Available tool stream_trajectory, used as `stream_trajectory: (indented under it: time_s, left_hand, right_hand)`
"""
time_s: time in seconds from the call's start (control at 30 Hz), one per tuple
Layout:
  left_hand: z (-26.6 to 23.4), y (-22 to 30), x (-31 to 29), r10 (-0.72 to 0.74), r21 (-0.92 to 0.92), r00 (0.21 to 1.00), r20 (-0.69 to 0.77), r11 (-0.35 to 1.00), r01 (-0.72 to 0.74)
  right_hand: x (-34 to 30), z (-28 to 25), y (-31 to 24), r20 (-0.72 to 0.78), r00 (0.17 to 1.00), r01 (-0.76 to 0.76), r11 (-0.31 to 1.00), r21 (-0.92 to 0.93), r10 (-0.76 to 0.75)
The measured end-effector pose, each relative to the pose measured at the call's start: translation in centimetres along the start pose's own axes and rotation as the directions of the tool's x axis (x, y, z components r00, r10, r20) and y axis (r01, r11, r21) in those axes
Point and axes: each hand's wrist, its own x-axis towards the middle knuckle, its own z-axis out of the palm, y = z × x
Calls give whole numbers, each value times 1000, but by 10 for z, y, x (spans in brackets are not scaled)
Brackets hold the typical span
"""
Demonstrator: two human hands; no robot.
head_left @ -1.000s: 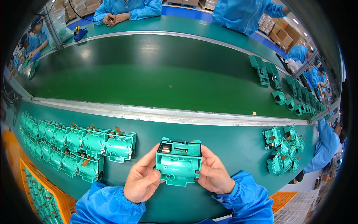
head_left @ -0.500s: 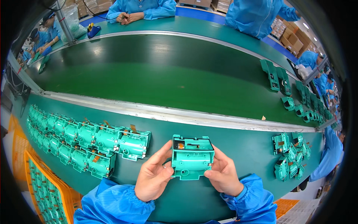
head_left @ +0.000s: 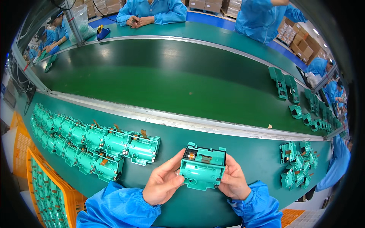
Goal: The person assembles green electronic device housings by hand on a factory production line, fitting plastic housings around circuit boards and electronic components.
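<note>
Between my two hands I hold a green plastic housing [head_left: 203,171] just above the green worktable [head_left: 182,209]. Its black-edged upper opening shows a coppery part at the left, and its front is a rounded barrel shape. My left hand [head_left: 163,182] is closed on the left side, thumb on the front face. Closed on the right side is my right hand [head_left: 234,180], its thumb near the lower right corner. The fingers behind the housing are partly hidden.
Similar green housings [head_left: 142,148] stand in two rows at left. A loose cluster of them [head_left: 298,165] lies at right. An orange crate [head_left: 62,186] of green parts is at lower left. Beyond a metal rail [head_left: 159,117] runs the conveyor belt [head_left: 152,79]; co-workers [head_left: 152,13] are across it.
The housing has tilted, showing more of its upper opening, and sits slightly lower and further right in view. Both hands keep hold of it. The whole view has shifted slightly.
</note>
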Motion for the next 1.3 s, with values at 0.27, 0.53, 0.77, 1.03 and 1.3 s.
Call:
stream_trajectory:
  time_s: [0.27, 0.53, 0.77, 1.03, 1.3]
  left_hand:
    - [-2, -10, -3, 236, 214, 970, 53, 946, -242]
    - [20, 2, -42, 145, 408, 956, -254, 912, -30]
    - [24, 34, -97, 609, 988, 793, 4, -124, 90]
    - [9, 24, -94, 546, 904, 832, 99, -399, 155]
    - [17, 27, -77, 448, 767, 887, 108, -605, 213]
  right_hand:
    - [8, 11, -11, 182, 948, 315, 845, -432, -261]
    - [4, 29, 7, 521, 821, 457, -280, -844, -232]
    - [16, 77, 47, 492, 870, 480, -191, -856, -18]
    - [34, 87, 82, 439, 894, 407, -249, -879, -89]
    - [25, 57, -16, 417, 908, 402, -191, -895, -40]
